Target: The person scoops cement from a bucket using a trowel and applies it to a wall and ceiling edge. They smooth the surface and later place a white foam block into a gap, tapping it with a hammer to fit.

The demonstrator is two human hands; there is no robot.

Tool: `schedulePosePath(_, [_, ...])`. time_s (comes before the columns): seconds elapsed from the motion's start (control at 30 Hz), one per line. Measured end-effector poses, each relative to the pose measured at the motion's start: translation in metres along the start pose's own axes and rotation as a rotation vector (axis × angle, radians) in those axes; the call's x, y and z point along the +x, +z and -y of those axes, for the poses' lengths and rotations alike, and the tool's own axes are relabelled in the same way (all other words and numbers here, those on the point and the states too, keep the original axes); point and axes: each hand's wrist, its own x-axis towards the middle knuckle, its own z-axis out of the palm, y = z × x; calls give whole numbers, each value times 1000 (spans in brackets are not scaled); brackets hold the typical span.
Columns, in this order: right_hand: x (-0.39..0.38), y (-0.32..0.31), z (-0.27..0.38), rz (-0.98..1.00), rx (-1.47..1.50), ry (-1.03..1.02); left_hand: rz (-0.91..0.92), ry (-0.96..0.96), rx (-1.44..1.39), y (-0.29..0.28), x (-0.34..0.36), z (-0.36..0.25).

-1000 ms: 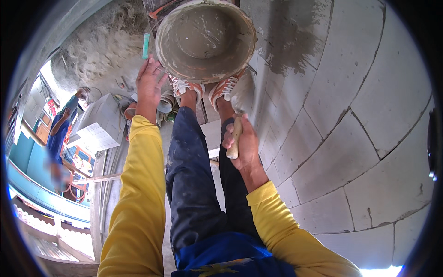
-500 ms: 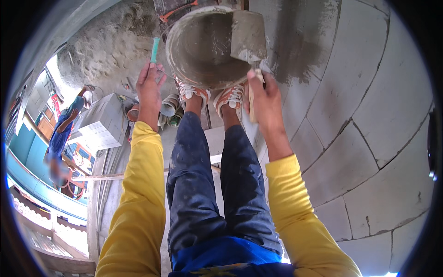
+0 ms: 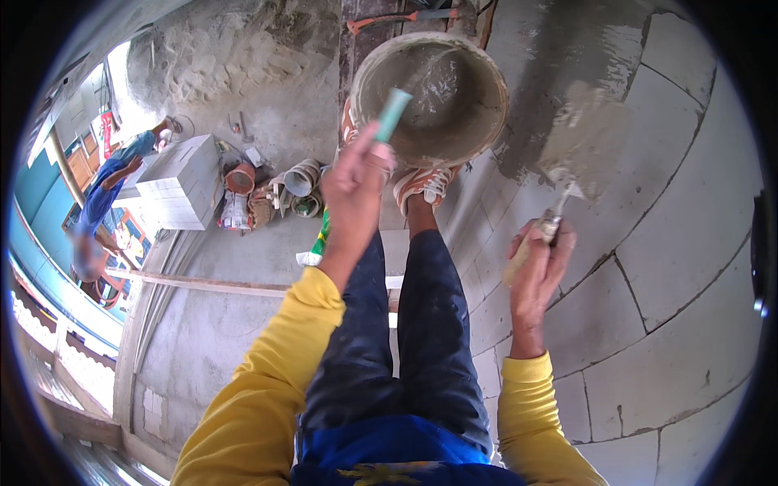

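Observation:
My right hand [image 3: 536, 271] is closed round the pale handle of a trowel [image 3: 585, 134]. Its broad blade, coated in grey mortar and slightly blurred, lies over the block wall [image 3: 604, 312], beside a dark wet smear [image 3: 535, 89]. Whether the blade touches the wall, I cannot tell. In my left hand [image 3: 355, 182] is a slim teal-handled tool [image 3: 392, 115], held between the fingers and pointing up; its working end does not show clearly. Behind it stands a round bucket [image 3: 501, 105] with grey wet mix inside, close to my shoes.
An orange-handled tool [image 3: 397, 18] lies on a board beyond the bucket. Sand [image 3: 243, 57] is heaped at the far left. Pale blocks [image 3: 182, 190] are stacked left, near small buckets [image 3: 301, 178]. A person [image 3: 105, 194] in blue is farther left. A wooden bar [image 3: 211, 282] crosses the left side.
The trowel has moved from the bucket's right rim to over the wall on the right. My left hand has come right, in front of the bucket, still holding the teal-handled tool.

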Motion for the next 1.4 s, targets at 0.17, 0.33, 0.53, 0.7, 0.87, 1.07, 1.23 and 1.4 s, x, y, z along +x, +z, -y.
schedulePosePath(0.17, [1, 3, 24, -48, 164, -9, 241, 149, 58, 57, -38, 11])
schedulePosePath(0.33, [-1, -7, 3, 146, -271, -50, -119, -110, -64, 42, 10, 10])
schedulePosePath(0.53, [57, 34, -17, 305, -801, -313, -170, -254, -183, -27, 90, 36])
schedulePosePath(0.7, [112, 111, -23, 455, -869, -93, -86, -396, -203, -26, 115, 51])
schedulePosePath(0.87, [93, 107, -15, 412, -796, -85, -97, -282, -271, -21, 108, 43])
schedulePosePath(1.07, [142, 86, -45, 310, -1177, -155, 24, -197, -248, 8, 98, 35])
schedulePosePath(1.23, [178, 119, -53, 289, -1000, -379, 71, -74, -97, 23, 96, 28])
schedulePosePath(1.4, [167, 96, -76, 256, -875, -441, 63, -208, -38, 10, 125, 7])
